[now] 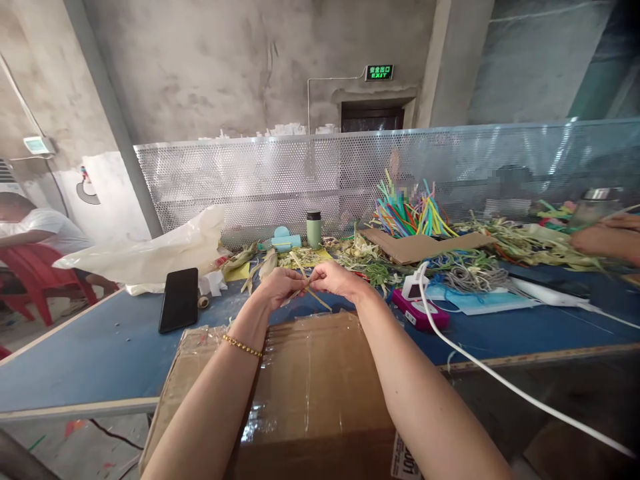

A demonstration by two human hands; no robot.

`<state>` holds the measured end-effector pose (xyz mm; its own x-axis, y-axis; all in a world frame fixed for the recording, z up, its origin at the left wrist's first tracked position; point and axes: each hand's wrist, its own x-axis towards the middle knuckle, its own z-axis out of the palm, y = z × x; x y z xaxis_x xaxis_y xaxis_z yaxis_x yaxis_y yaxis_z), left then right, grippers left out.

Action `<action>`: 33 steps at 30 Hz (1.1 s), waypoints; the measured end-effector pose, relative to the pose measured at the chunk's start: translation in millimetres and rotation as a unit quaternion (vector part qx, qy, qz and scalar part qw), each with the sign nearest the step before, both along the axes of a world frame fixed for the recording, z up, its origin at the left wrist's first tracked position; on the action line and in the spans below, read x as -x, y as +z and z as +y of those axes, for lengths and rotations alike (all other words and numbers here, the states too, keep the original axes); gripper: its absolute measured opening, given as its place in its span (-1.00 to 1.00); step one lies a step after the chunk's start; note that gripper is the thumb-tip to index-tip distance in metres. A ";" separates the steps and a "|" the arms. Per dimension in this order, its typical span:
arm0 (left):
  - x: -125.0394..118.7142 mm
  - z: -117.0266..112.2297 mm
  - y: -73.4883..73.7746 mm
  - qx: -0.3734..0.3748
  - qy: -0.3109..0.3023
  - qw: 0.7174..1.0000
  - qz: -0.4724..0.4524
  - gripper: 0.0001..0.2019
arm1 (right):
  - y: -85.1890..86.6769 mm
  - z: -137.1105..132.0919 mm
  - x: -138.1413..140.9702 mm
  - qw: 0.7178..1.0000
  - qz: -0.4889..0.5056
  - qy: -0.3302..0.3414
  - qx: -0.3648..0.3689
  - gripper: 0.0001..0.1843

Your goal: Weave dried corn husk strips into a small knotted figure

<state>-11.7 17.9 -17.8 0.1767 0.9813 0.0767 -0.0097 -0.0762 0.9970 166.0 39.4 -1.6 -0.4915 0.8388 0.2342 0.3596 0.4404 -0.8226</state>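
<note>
Just past the far edge of a taped cardboard box [320, 380], head view: left hand [280, 287] and right hand [336, 279], fingertips nearly together, both pinching one thin pale strip [321, 301]. On blue table [100, 360]: black phone [179, 300], left; green bottle [313, 231], beyond hands; purple plug block [419, 312], right; loose dried husks [367, 248], behind.
</note>
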 end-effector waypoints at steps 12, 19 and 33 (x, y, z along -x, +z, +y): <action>-2.3 -5.4 7.0 0.005 0.029 0.999 -0.024 -0.84 | 5.3 -0.5 -0.4 0.995 -0.041 -0.032 -0.083 -0.93; -6.4 -7.9 11.8 0.014 0.105 0.992 -0.072 -0.82 | 3.1 0.1 8.0 0.965 -0.093 -0.100 -0.222 -0.94; 1.0 2.5 12.0 -0.045 0.270 0.947 -0.170 -0.78 | 10.7 -47.8 30.6 0.857 -0.110 -0.218 -0.454 -0.75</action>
<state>-12.8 20.4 -5.8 -0.3986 0.9084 0.1260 -0.2646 -0.2455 0.9326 135.4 -8.4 9.1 -0.2942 0.4757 0.8290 0.7545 0.6480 -0.1041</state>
